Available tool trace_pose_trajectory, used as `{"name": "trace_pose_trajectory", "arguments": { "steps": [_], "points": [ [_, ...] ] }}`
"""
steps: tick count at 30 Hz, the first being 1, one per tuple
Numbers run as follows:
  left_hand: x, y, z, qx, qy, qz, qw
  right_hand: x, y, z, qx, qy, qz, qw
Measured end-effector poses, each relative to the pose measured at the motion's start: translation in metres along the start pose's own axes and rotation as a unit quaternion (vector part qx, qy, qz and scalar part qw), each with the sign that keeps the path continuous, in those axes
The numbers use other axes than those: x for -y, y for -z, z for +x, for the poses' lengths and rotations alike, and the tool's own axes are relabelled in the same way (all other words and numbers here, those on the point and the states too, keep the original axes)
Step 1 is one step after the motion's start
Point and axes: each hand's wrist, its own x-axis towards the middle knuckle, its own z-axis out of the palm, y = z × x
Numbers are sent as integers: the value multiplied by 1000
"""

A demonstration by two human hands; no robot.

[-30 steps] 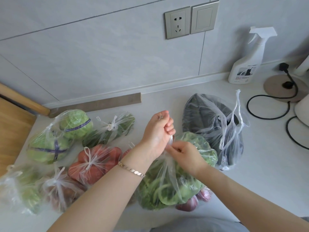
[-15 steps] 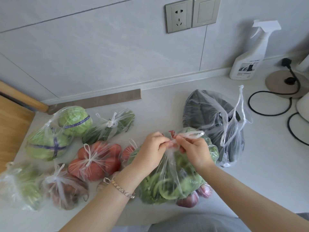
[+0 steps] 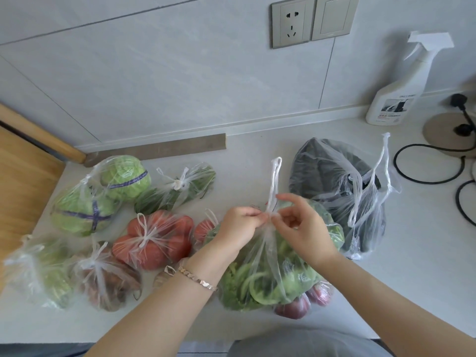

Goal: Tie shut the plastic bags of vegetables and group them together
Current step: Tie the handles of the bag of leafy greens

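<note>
Bags on a counter.
From the bag of greens: bag of tomatoes near at nine o'clock, bag of cabbages at ten, another bag just beside at two, spray bottle beyond it.

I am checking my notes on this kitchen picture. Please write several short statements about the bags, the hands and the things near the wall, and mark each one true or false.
1. The left hand and the right hand both pinch the neck of the bag of green vegetables. True.
2. The bag of tomatoes lies open. False: its handles are knotted together.
3. The spray bottle stands upright by the wall. True.
4. The bag with dark contents is tied shut. False: its handles stand loose and apart.
5. A plug sits in the wall socket. False: nothing is plugged into it.
</note>
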Motion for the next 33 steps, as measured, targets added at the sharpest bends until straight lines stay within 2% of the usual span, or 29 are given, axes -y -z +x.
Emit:
{"name": "trace_pose_trajectory", "arguments": {
  "steps": [2, 5, 9, 12, 14, 18, 20, 23, 27, 30, 33],
  "points": [
    [0, 1, 0, 10, 11, -2, 1000, -6, 1, -1, -10, 118, -121, 986],
    [-1, 2, -1, 21, 7, 11, 1000, -10, 3, 3, -6, 242, -235, 941],
    [-4, 5, -2, 32, -19, 62, 997, -11, 6, 10, 40, 302, -324, 896],
    [-3, 3, -2, 31, -52, 95, 994, -16, 3, 12, 63, 256, -376, 888],
    [0, 0, -5, 31, -67, 98, 992, -15, 1, 12, 70, 209, -366, 904],
    [7, -6, -10, -2, -121, 93, 988, -5, 4, 10, 71, 136, -240, 958],
    [8, -7, -10, -25, -154, 117, 981, 1, 5, 9, 66, 70, -169, 981],
    [10, -7, -11, -55, -214, 181, 958, 6, 10, 16, 55, -41, -72, 995],
    [15, -11, -10, -63, -288, 250, 923, 15, 22, 24, 107, -121, -6, 987],
    [19, -13, -6, -69, -325, 307, 892, 20, 34, 27, 211, -192, 47, 957],
    [25, -12, -1, -51, -319, 285, 903, 18, 38, 23, 274, -214, 135, 928]
  ]
}}
